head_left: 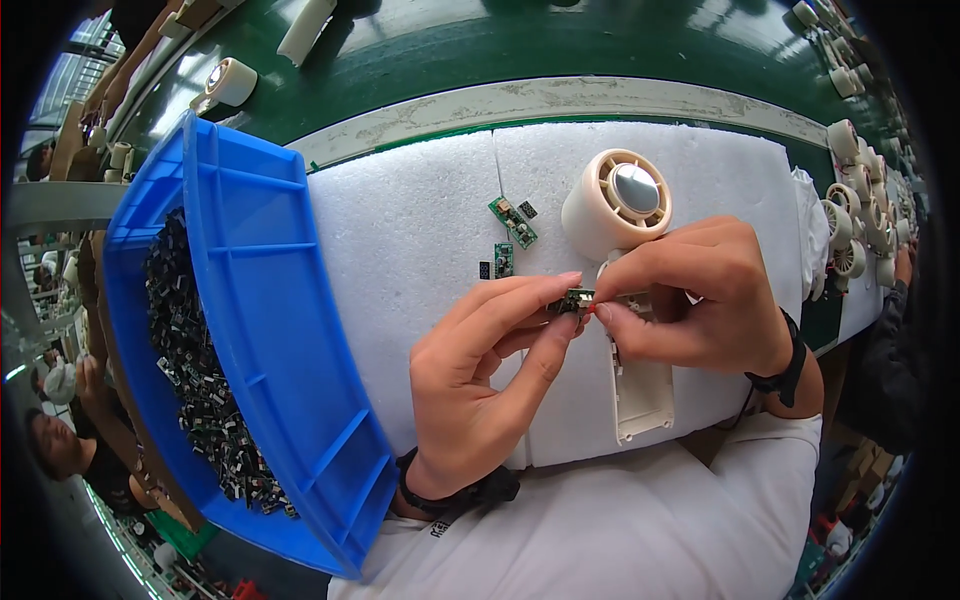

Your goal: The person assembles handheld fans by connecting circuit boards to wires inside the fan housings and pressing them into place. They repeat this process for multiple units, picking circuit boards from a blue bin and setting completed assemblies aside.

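Between the thumb and fingers of my left hand (480,375) is a small green circuit board (571,302) with a pale connector on it. My right hand (695,295) meets it from the other side, pinching a short red wire (592,308) at the board's end. Under my hands lies a cream plastic fan (618,200), its round head with a silvery centre pointing away and its hollow handle shell (642,400) toward me. Two more circuit boards, a longer one (514,222) and a shorter one (503,260), rest on the white foam left of the fan head.
A blue bin (290,290) with many small boards (215,400) stands at my left. White foam sheets (400,220) cover the bench before me. Beyond a pale rail (560,97) runs a green surface (450,45) with another fan (230,82). Several fan heads (850,225) crowd the right.
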Motion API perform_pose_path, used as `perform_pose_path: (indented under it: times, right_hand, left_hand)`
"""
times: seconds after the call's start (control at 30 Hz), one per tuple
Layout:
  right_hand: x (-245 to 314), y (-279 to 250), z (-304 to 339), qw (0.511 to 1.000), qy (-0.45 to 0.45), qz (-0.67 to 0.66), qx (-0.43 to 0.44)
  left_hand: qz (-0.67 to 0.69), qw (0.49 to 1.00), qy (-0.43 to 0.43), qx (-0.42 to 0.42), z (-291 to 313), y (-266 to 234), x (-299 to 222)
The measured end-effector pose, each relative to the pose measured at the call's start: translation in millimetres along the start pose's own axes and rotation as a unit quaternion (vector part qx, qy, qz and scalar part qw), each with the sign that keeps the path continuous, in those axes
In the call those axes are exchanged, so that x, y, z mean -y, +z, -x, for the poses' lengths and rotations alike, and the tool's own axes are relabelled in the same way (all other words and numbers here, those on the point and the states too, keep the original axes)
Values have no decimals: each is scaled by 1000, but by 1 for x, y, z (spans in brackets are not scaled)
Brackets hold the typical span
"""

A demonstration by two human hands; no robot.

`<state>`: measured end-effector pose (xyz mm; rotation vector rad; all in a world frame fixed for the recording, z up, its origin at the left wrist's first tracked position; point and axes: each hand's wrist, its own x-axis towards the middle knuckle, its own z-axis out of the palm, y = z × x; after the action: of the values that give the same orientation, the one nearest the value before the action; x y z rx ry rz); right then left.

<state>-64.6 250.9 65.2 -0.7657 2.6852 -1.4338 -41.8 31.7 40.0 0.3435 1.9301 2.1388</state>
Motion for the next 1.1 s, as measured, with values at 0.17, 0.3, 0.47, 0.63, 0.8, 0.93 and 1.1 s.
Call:
perform_pose_path:
  times: [0.17,0.3,0.47,0.63,0.8,0.93,1.1]
  right_hand:
    - [3,-2,2,1000,7,7,-3]
    - [6,-8,3,999,39,-23,25]
    - [-1,-8,6,995,41,-78,42]
    - [4,-7,2,995,39,-79,47]
    - [-5,0,1,997,1,-62,37]
    - [-6,8,-1,999,-5,-43,-7]
    - [8,1,3,1000,9,-1,-6]
  left_hand:
    - [30,1000,-7,2,2,-1,-1]
    - [48,999,2,14,3,-5,1]
    - [101,994,-13,32,3,-6,0]
    - [85,996,-7,19,4,-5,1]
    - [37,998,43,11,3,-5,7]
    - [-30,995,89,-39,2,-1,12]
    - [34,994,72,-71,1,1,10]
